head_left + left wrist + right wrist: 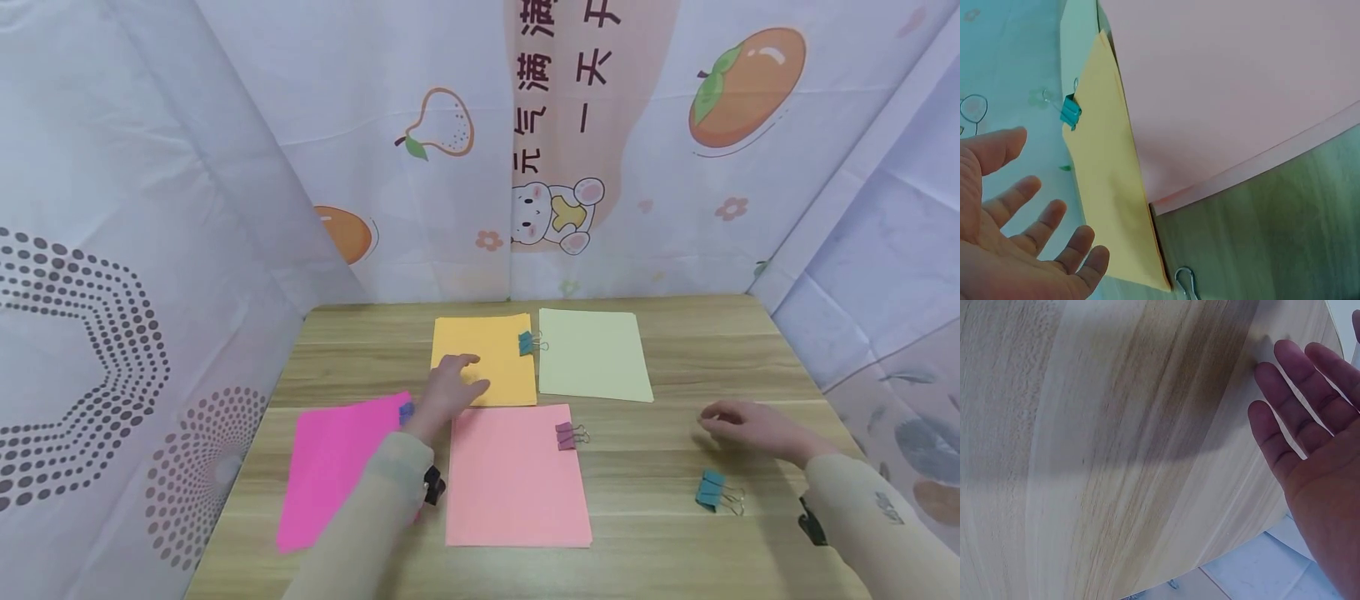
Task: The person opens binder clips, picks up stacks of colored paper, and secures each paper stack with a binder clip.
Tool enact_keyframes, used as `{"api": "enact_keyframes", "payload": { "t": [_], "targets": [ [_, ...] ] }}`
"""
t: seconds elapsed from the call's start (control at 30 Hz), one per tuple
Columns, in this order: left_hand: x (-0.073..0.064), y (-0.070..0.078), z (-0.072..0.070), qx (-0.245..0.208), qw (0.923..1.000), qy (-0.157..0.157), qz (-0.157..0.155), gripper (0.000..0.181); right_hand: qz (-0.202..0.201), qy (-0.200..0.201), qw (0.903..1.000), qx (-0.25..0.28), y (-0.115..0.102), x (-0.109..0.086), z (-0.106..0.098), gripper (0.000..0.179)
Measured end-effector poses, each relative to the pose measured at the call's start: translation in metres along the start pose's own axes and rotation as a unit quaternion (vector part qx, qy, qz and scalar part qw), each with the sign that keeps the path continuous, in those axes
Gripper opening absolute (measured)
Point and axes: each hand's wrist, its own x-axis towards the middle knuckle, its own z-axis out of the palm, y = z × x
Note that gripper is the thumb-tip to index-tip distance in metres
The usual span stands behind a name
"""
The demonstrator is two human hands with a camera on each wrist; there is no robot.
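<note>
My left hand [447, 387] hovers over the near left part of a yellow paper stack [487, 367], fingers relaxed and apart, holding nothing. A teal binder clip [526, 342] grips that stack's right edge. Just below lies a pink paper stack [517, 492] with a purple binder clip [567, 436] on its right edge. Under the left forearm, partly hidden, is a magenta paper stack [330, 467] with a blue binder clip [406, 412]. My right hand [738, 423] is above the table at the right, fingers loosely bent and empty. Nearest to it lies a loose teal binder clip [711, 490].
A pale green paper stack [596, 354] lies at the back, right of the yellow one. The wooden table [660, 550] ends at a printed curtain [450, 208] behind, with more cloth hanging along both sides.
</note>
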Motion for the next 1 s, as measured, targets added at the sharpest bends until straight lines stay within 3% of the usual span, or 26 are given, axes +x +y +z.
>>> {"api": "enact_keyframes", "payload": {
  "t": [0.23, 0.63, 0.77, 1.0],
  "targets": [
    [0.0, -0.001, 0.017, 0.075, 0.9967, -0.031, 0.003, 0.057, 0.004, -0.009, 0.9999, 0.007, -0.002, -0.001, 0.001, 0.041],
    [-0.004, -0.011, 0.03, 0.189, 0.9789, -0.075, 0.024, 0.071, -0.015, -0.027, 0.9995, -0.001, -0.006, 0.001, 0.005, 0.026],
    [-0.007, -0.015, 0.032, 0.201, 0.9761, -0.074, 0.036, 0.073, -0.022, -0.037, 0.9991, -0.007, -0.008, 0.001, 0.007, 0.022],
    [-0.012, -0.017, 0.033, 0.186, 0.9792, -0.061, 0.052, 0.073, -0.036, -0.056, 0.9976, -0.016, -0.009, 0.002, 0.008, 0.021]
  ]
}}
